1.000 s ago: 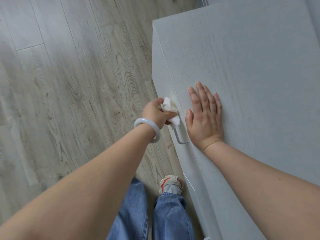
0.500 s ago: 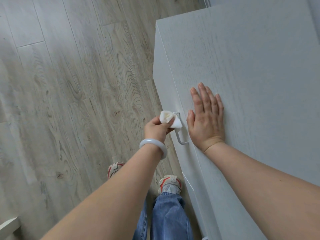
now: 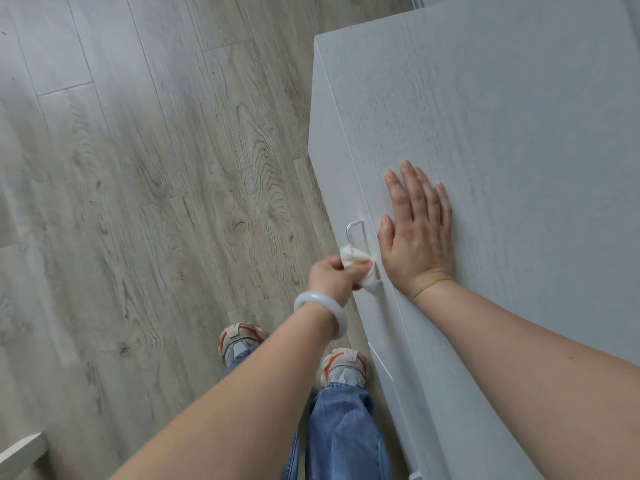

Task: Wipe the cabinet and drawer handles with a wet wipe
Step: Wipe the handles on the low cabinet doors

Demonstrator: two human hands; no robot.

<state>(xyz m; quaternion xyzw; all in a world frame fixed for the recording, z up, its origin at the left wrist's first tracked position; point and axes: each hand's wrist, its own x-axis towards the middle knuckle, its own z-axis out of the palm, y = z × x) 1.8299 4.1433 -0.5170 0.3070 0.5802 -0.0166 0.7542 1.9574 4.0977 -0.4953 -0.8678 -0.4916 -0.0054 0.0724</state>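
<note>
A white cabinet (image 3: 502, 116) fills the right side, seen from above. On its front face sits a slim metal bar handle (image 3: 352, 232). My left hand (image 3: 334, 277), with a pale bangle on the wrist, is shut on a crumpled white wet wipe (image 3: 360, 263) and presses it around the handle's near end. The handle's far end is bare and in plain sight. Flat on the cabinet top, just right of the handle, lies my right hand (image 3: 417, 233), fingers spread and holding nothing.
Grey wood-grain floor (image 3: 156, 168) spreads to the left. My two feet in red-and-grey sneakers (image 3: 344, 365) and blue jeans stand close to the cabinet front. A white edge of some object (image 3: 20, 452) shows at the bottom left corner. A drawer seam (image 3: 379, 363) runs lower on the front.
My left hand has slid the wipe along the handle from its far end to its near end, uncovering the far end. My right hand has stayed flat on the top.
</note>
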